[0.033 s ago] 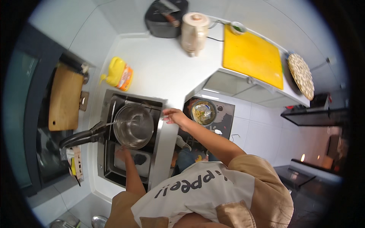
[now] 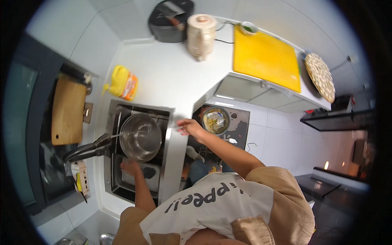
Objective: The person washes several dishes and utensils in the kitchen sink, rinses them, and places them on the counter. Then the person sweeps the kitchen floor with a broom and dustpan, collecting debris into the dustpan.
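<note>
A round metal pot [image 2: 141, 136] sits in the sink [image 2: 166, 143] below the black faucet [image 2: 92, 148], and a thin stream of water seems to run into it. Just below the pot's near side is my left hand [image 2: 130, 167], empty, its fingers loosely apart and slightly blurred. Whether its fingertips touch the pot I cannot tell. My right hand [image 2: 188, 127] hovers by the sink's right edge, fingers apart, holding nothing.
A yellow bottle [image 2: 122, 83] stands behind the sink. Farther back are a cream kettle [image 2: 201, 36], a black appliance [image 2: 169, 24] and a yellow cutting board [image 2: 265, 59] with a small bowl [image 2: 248, 28]. A pan of food [image 2: 215, 121] lies low at right.
My left hand has shifted slightly down and left, away from the pot's rim. My right hand sits a little farther from the sink's edge. The whole view has shifted slightly.
</note>
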A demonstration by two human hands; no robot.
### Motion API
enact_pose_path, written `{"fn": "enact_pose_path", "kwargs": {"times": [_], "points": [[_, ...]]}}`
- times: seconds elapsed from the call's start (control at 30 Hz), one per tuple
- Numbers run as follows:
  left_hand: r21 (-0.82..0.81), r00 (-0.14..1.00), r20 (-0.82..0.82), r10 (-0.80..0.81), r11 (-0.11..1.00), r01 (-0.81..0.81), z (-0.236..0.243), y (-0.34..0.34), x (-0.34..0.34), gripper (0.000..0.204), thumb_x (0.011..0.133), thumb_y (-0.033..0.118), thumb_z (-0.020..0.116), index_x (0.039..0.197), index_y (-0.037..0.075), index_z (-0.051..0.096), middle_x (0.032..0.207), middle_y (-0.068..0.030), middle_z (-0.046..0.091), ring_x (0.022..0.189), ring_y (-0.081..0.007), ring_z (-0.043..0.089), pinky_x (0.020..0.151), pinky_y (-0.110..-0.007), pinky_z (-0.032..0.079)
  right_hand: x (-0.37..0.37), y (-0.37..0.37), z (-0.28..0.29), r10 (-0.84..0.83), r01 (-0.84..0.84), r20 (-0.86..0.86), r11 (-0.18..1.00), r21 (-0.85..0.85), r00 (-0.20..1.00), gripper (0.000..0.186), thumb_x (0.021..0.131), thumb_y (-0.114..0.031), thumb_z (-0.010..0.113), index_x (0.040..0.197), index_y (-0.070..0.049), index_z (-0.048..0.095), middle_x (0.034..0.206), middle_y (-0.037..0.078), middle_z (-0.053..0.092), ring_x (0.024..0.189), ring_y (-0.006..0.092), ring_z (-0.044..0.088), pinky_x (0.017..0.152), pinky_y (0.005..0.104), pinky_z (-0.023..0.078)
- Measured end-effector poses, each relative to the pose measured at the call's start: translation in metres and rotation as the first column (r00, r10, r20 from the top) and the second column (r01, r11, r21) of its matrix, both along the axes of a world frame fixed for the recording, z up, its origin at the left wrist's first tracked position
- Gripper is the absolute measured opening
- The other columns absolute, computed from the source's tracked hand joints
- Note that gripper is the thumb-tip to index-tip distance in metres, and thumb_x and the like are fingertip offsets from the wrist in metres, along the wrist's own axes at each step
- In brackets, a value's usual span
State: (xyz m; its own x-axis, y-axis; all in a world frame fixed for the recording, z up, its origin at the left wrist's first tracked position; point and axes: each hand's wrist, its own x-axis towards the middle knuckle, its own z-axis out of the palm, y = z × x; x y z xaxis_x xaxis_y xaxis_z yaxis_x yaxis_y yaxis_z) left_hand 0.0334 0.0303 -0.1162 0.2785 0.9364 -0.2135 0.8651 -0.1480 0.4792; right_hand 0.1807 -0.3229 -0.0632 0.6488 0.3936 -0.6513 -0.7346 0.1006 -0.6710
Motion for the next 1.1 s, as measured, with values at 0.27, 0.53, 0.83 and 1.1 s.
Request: {"fn": "enact_pose_path", "kwargs": {"times": [0.27, 0.53, 0.83, 1.1], "points": [[0.392, 0.571, 0.051, -0.82, 0.542, 0.743, 0.061, -0.213, 0.063, 0.03, 0.088, -0.001, 0.055, 0.118, 0.001, 0.052, 0.121, -0.0199, 0.048, 0.115, -0.0373, 0.047, 0.095, -0.047, 0.041, -0.137, -0.268, -0.052, -0.257, 0.242, -0.005, 0.917, -0.316, 0.966, 0.031, 0.085, 0.002, 0.051, 0.111, -0.005, 0.067, 0.096, 0.003, 0.066, 0.084, 0.0126, 0.062, 0.071, 0.0286, 0.052], [0.109, -0.186, -0.081, -0.979, -0.195, 0.975, 0.003, -0.409, 0.094, 0.032, 0.085, 0.004, 0.057, 0.117, 0.003, 0.057, 0.111, -0.018, 0.06, 0.106, -0.0358, 0.057, 0.093, -0.044, 0.045, -0.336, -0.45, -0.164, -0.393, 0.427, 0.25, 0.468, -0.774, 0.885, 0.016, 0.088, -0.014, 0.064, 0.094, -0.001, 0.07, 0.087, 0.02, 0.071, 0.079, 0.0294, 0.069, 0.074, 0.0377, 0.054], [-0.592, -0.616, -0.227, -0.754, -0.396, 0.702, -0.046, -0.518, 0.075, 0.027, 0.084, 0.016, 0.061, 0.106, 0.005, 0.071, 0.086, -0.02, 0.071, 0.083, -0.0323, 0.071, 0.079, -0.044, 0.055, -0.579, -0.549, -0.226, -0.686, 0.137, -0.205, 0.41, -0.902, 0.698, 0.024, 0.08, -0.011, 0.059, 0.098, -0.002, 0.071, 0.091, 0.021, 0.071, 0.084, 0.0362, 0.069, 0.074, 0.0445, 0.056], [-0.685, -0.766, -0.523, -0.374, -0.35, 0.639, -0.042, -0.664, 0.154, 0.026, 0.08, 0.019, 0.066, 0.084, -0.006, 0.07, 0.078, -0.022, 0.071, 0.071, -0.0301, 0.073, 0.066, -0.041, 0.058, -0.562, -0.616, -0.194, -0.931, 0.628, -0.327, 0.352, -0.694, 0.161, 0.04, 0.083, -0.003, 0.05, 0.121, -0.006, 0.062, 0.104, 0.014, 0.064, 0.091, 0.0302, 0.064, 0.072, 0.0527, 0.058]]}}
